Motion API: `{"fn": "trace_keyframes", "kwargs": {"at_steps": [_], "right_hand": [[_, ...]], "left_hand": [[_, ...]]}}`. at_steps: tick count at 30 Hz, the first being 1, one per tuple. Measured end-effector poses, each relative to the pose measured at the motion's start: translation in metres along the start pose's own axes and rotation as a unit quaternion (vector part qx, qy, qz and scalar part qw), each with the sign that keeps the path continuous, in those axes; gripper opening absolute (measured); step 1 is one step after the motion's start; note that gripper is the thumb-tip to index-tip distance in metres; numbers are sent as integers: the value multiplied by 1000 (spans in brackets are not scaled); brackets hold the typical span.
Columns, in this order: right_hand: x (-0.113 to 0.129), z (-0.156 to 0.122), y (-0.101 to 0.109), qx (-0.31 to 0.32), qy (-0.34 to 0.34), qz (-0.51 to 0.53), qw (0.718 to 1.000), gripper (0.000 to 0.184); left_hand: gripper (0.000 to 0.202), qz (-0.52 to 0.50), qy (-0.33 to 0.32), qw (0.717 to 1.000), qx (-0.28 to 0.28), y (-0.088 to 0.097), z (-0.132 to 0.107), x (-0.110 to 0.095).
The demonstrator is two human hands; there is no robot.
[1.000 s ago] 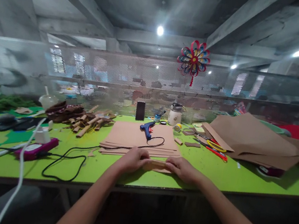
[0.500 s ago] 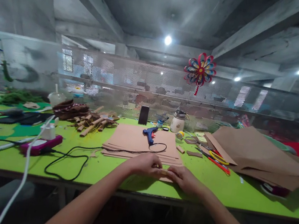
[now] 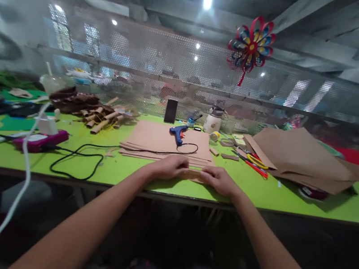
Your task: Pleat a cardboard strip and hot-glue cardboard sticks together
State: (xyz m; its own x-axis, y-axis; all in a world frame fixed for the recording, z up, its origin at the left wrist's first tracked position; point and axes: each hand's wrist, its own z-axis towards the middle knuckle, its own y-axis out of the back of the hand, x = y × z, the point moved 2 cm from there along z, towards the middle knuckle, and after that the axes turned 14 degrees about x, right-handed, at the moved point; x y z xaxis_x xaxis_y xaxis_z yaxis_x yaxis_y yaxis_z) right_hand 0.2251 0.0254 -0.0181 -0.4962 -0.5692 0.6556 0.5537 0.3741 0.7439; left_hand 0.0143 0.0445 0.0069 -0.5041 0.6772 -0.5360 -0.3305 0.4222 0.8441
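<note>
My left hand [image 3: 171, 167] and my right hand [image 3: 220, 180] are closed on the two ends of a narrow piece of brown paper [image 3: 193, 175], which looks folded or rolled. They hold it low over the front of the green table. Just behind my hands lies a stack of brown paper sheets [image 3: 145, 136]. A blue glue gun [image 3: 177, 134] rests on that stack, its black cord running left across the sheets. My fingertips are partly hidden by the paper and by the hands themselves.
Left stand a purple power strip [image 3: 42, 140] with a white cable and a pile of rolled paper tubes [image 3: 104, 121]. A phone [image 3: 171, 111] and a jar [image 3: 213, 121] stand behind the stack. Right lie scissors [image 3: 256, 166] and a large brown paper pile [image 3: 302, 156].
The view has tilted down, so the table appears higher. My hands have moved a little apart, and more of the brown paper piece shows between them.
</note>
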Motion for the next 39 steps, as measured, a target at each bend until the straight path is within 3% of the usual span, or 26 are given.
{"fn": "trace_keyframes", "kwargs": {"at_steps": [23, 28, 39], "right_hand": [[1, -8, 10, 2, -16, 131, 991, 47], [-4, -6, 7, -31, -39, 169, 984, 39], [-7, -7, 6, -41, -41, 163, 985, 47]], "left_hand": [[42, -259, 64, 962, 57, 18, -15, 25], [41, -274, 61, 959, 44, 19, -15, 26], [39, -253, 35, 967, 14, 18, -12, 31]]}}
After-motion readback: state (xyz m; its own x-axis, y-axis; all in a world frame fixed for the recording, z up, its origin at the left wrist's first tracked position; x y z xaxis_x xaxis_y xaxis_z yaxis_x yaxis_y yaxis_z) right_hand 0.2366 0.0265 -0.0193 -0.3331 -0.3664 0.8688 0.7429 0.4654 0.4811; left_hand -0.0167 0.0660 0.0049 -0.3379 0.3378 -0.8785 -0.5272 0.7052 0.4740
